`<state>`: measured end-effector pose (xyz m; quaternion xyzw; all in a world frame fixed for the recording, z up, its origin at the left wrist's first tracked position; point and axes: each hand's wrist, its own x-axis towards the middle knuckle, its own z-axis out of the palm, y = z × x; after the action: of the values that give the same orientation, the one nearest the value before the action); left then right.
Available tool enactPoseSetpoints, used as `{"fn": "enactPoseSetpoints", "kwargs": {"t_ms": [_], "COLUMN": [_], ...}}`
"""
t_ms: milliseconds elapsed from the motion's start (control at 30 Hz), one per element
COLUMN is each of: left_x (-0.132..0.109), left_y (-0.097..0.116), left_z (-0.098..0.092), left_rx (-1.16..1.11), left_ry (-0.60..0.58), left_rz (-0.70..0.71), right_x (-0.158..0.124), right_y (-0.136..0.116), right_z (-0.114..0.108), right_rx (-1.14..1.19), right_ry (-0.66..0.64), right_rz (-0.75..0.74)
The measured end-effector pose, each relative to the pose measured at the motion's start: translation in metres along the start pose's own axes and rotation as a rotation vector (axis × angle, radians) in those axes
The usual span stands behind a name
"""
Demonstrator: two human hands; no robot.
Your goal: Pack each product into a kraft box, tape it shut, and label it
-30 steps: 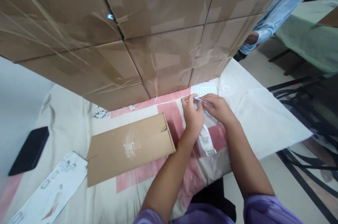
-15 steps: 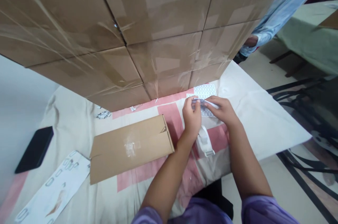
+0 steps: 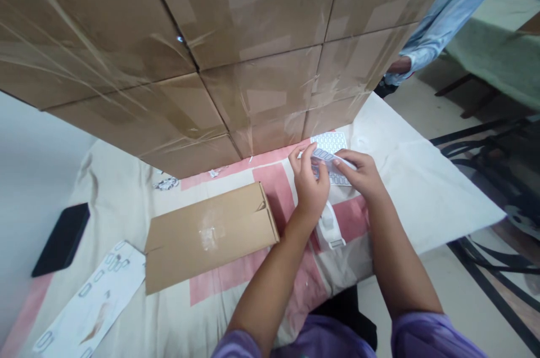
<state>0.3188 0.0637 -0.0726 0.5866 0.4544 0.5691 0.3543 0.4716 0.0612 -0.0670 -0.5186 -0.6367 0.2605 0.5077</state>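
Head view: the only one.
Left hand (image 3: 310,185): your fingertips are closed on the near edge of the label sheet (image 3: 333,143), thumb under and fingers on top.
Right hand (image 3: 363,175): you're pinching the same sheet from the other side and curling it up off the cloth (image 3: 422,189). The bend probably lifts a label edge, but your fingers hide it.
Sheet position: far end flat on the cloth, hard against the foot of the carton stack (image 3: 253,37).
Tape dispenser (image 3: 329,227): parked under your left wrist, within reach.
Flat carton (image 3: 211,234): just left of your hands, lying flat.
Far left: phone (image 3: 61,240) and a stripped backing sheet (image 3: 90,307), well apart.
Top right: another person's sleeve (image 3: 447,15).
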Motion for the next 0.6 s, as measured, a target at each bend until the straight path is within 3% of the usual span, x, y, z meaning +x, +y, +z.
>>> {"fn": "enactPoseSetpoints", "kwargs": {"t_ms": [200,600], "left_x": [-0.001,0.002], "left_y": [0.003,0.008], "left_z": [0.0,-0.005], "left_rx": [0.12,0.149], "left_ry": [-0.047,-0.123], "left_rz": [0.139,0.183], "right_x": [-0.001,-0.004], "right_y": [-0.004,-0.007], "right_z": [0.004,0.005], "right_rx": [0.134,0.152], "right_ry": [-0.009,0.005], "right_rz": [0.053,-0.145]}}
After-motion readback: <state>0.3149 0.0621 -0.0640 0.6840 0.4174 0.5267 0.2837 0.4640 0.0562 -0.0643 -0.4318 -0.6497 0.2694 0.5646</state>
